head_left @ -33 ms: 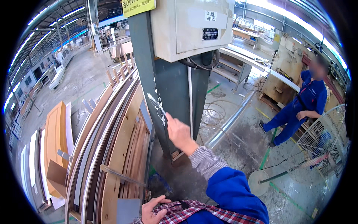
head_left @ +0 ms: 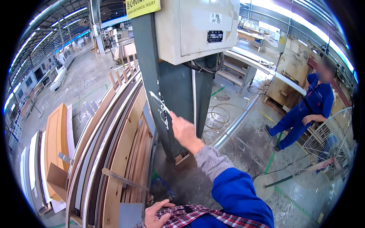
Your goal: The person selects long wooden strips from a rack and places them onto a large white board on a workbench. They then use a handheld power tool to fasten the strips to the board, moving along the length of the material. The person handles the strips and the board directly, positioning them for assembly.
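Nearest, at 6 o'clock: left hand (head_left: 156,214) low against a plaid shirt hem (head_left: 197,212), fingers curled loosely, grip closed on nothing visible. Just above, toward 5 o'clock, a blue sleeve (head_left: 237,195) with a striped cuff (head_left: 211,161), running up to the right hand (head_left: 184,131) near centre. Right hand raised with fingers straight and held together, fingertips (head_left: 172,113) close to the edge of a dark green steel machine column (head_left: 156,91); grip open, holding nothing; contact with the column not clear from this view. Column painted dark green, streaked with white paint marks (head_left: 161,108) right by the fingertips, upright from the concrete floor (head_left: 243,152).

At 8 to 9 o'clock, long wooden boards and curved mouldings (head_left: 121,152) leaning in a stack beside the column, blocking the floor on that side; further left, an orange-brown door panel (head_left: 57,144) and white panels (head_left: 33,171).

Above the column, at 12 o'clock, a beige electrical cabinet (head_left: 194,26) with black cables (head_left: 205,66) hanging beneath, and a yellow sign (head_left: 142,7) at its upper left.

At 4 o'clock, a standing wire-cage fan (head_left: 327,148) with round base (head_left: 262,186). At 3 o'clock, well apart, another person in blue overalls (head_left: 308,110), bent forward beside a beige machine housing (head_left: 287,72). Beyond, at 10 to 11 o'clock, the open factory hall (head_left: 76,60).
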Demonstrator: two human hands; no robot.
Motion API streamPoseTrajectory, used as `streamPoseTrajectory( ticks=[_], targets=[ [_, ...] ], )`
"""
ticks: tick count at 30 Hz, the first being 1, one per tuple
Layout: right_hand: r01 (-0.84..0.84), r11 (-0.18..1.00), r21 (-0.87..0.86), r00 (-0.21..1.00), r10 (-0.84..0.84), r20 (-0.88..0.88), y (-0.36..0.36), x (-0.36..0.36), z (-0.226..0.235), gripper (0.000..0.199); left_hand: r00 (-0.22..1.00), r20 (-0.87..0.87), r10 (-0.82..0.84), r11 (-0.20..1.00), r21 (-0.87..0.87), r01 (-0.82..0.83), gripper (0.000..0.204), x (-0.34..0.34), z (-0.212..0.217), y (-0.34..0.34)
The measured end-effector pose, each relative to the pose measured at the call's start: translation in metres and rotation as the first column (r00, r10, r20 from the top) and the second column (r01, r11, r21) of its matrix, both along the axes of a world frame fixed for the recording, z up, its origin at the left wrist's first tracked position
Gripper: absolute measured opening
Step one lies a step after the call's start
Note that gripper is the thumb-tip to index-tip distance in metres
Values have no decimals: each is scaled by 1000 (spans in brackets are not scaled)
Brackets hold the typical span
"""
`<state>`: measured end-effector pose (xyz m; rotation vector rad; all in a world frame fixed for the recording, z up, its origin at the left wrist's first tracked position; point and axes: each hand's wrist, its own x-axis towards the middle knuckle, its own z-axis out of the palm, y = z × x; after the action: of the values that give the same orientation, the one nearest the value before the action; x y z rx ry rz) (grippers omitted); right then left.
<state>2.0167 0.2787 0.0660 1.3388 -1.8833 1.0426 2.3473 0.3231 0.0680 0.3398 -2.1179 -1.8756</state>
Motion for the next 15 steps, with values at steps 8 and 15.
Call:
streamPoseTrajectory(
  ticks=[8,15],
  targets=[
    [-43,999,27,999,42,33,16,-66,37,25,999,-33,-6,1000,-13,6,45,-6,-14,-26],
    [-51,999,-11,992,52,115,42,-65,25,24,995,-100,12,993,-113,-23,46,-13,-8,-55]
  ],
)
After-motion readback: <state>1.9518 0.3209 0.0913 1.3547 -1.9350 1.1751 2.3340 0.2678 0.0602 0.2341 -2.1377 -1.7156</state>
